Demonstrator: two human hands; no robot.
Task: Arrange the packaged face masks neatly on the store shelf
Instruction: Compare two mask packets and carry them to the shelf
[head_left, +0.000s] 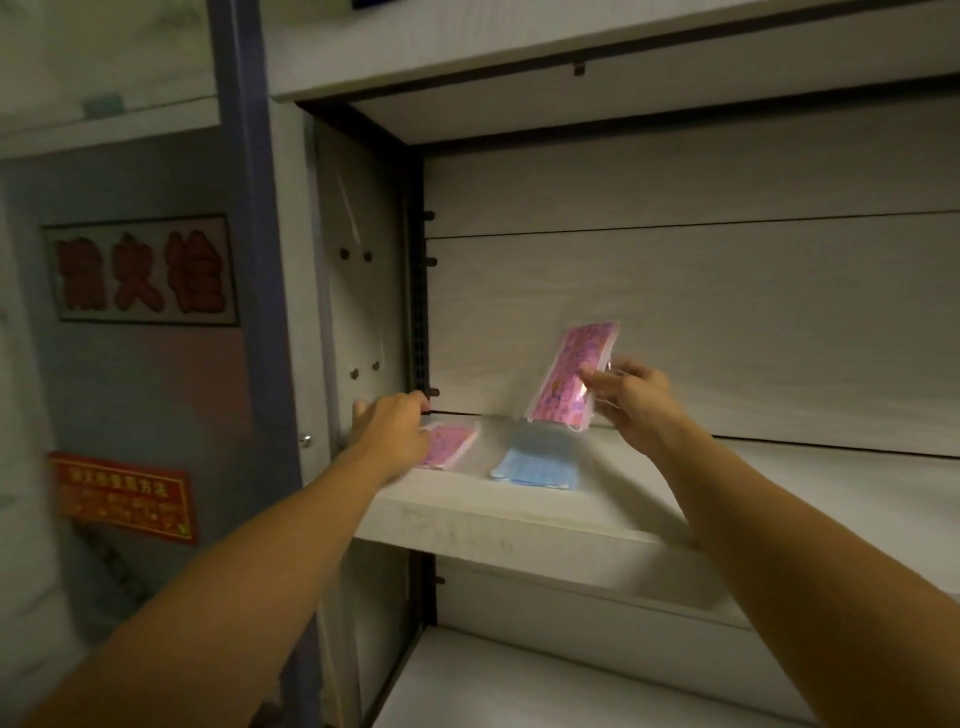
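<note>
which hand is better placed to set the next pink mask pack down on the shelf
Right: the right hand already pinches the upright pink pack over the shelf. The left hand rests on the flat pink pack.

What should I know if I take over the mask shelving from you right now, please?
Right hand: pinches a pink mask pack, held upright above the shelf, its lower edge over the blue pack.
Left hand: rests on a second pink pack lying flat at the shelf's left end; the grip is blurred.
Done: the blue pack and the left pink pack lie side by side on the shelf.
Left: set down the held pack, probably to the right of the blue one, and straighten the row.
</note>
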